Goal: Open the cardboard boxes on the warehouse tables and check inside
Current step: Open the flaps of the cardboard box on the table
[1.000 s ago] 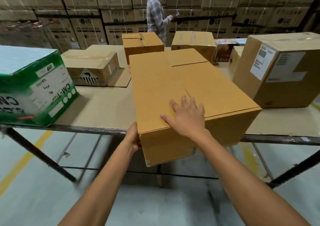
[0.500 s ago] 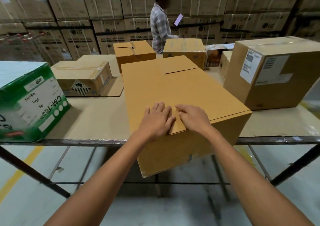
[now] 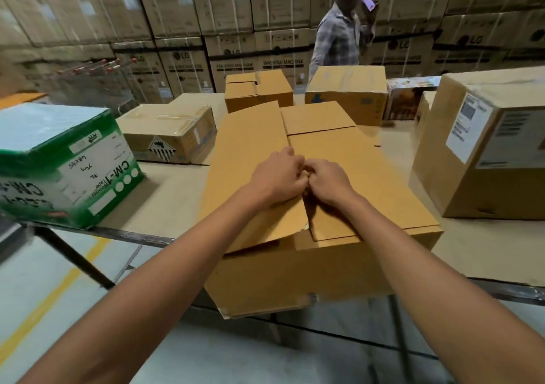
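Observation:
A long plain cardboard box (image 3: pixel 295 268) lies on the table (image 3: pixel 165 201), its near end hanging over the front edge. Both my hands meet at the centre seam of its top. My left hand (image 3: pixel 275 179) has its fingers curled under the edge of the left top flap (image 3: pixel 250 159), which is lifted slightly at the near end. My right hand (image 3: pixel 328 181) curls its fingers into the same seam at the right top flap (image 3: pixel 377 189). The inside of the box is hidden.
A green-and-white box (image 3: pixel 59 165) sits at the left, a labelled brown box (image 3: pixel 483 148) at the right. Several smaller boxes (image 3: pixel 169 133) stand behind. A person (image 3: pixel 339 39) stands beyond the table before stacked cartons. The table's metal front rail (image 3: pixel 118 233) runs below.
My hands went from lying flat on the box top to digging into the centre seam. The left flap has started to lift. The view has moved closer.

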A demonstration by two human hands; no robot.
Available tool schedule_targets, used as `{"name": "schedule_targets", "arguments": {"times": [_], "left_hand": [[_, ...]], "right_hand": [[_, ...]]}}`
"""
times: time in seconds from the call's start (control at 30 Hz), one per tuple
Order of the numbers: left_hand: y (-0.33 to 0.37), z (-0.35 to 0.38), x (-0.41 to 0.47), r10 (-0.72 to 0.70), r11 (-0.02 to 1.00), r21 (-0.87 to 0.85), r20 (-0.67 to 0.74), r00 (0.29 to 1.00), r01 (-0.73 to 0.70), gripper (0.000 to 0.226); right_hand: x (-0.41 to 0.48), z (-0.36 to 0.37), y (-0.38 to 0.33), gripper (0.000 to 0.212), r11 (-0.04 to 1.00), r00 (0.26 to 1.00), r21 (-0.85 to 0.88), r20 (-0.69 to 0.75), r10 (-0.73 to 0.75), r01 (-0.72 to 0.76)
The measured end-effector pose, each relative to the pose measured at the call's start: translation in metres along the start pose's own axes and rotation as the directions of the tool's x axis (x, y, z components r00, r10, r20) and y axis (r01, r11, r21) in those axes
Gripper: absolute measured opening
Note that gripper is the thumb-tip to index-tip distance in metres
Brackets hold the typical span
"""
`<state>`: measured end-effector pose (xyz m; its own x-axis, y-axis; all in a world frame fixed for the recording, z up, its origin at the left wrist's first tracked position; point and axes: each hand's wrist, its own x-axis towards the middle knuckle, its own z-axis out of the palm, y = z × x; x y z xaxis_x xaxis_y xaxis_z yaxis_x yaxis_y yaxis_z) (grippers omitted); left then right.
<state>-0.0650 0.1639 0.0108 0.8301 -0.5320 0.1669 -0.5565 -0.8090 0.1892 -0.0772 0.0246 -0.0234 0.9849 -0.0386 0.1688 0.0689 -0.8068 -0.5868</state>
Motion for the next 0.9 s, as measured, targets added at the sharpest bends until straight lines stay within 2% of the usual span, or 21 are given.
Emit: {"name": "schedule_targets", "arguments": {"times": [0.07,0.17,0.3,0.37,0.47,0.57,0.63,0.73,0.8,0.9], "left_hand": [[0.006,-0.021,0.007,-0.009,0.997,0.073,-0.045,0.999,0.012,0.023],[0.008,-0.065,0.01,-0.075,0.987,0.152,0.094,0.993,0.06,0.019],[-0.001,-0.127,0.005,-0.177,0.948,0.294,0.174,0.969,0.121,0.01],[-0.013,-0.155,-0.003,-0.276,0.889,0.425,0.201,0.94,0.17,0.012],[-0.041,-0.182,-0.02,-0.458,0.75,0.601,0.172,0.872,0.276,0.021],[-0.074,-0.185,-0.041,-0.582,0.622,0.713,0.148,0.799,0.322,0.025],[-0.099,-0.175,-0.054,-0.676,0.552,0.755,0.159,0.719,0.353,0.04],[-0.135,-0.148,-0.077,-0.794,0.488,0.686,0.092,0.601,0.54,0.059],[-0.157,-0.124,-0.093,-0.828,0.48,0.565,0.038,0.56,0.671,0.068],[-0.178,-0.086,-0.116,-0.854,0.473,0.405,-0.009,0.52,0.783,0.069]], "right_hand": [[0.016,-0.003,-0.002,0.03,1.0,0.994,-0.013,0.111,-0.024,0.026],[0.035,0.001,-0.005,0.027,0.993,0.972,-0.105,0.233,-0.032,0.058],[0.042,0.027,-0.003,0.058,0.927,0.941,-0.34,0.336,-0.033,0.155],[0.042,0.039,-0.002,0.067,0.88,0.937,-0.43,0.345,-0.048,0.203],[0.043,0.042,-0.003,0.071,0.857,0.941,-0.469,0.334,-0.053,0.215],[0.044,0.04,-0.004,0.067,0.842,0.929,-0.483,0.365,-0.055,0.24],[0.044,0.041,-0.005,0.067,0.834,0.93,-0.498,0.364,-0.049,0.239],[0.042,0.043,-0.007,0.066,0.83,0.931,-0.503,0.362,-0.05,0.24],[0.041,0.042,-0.007,0.065,0.829,0.93,-0.503,0.362,-0.056,0.246],[0.039,0.041,-0.006,0.066,0.825,0.929,-0.508,0.367,-0.055,0.249]]}}
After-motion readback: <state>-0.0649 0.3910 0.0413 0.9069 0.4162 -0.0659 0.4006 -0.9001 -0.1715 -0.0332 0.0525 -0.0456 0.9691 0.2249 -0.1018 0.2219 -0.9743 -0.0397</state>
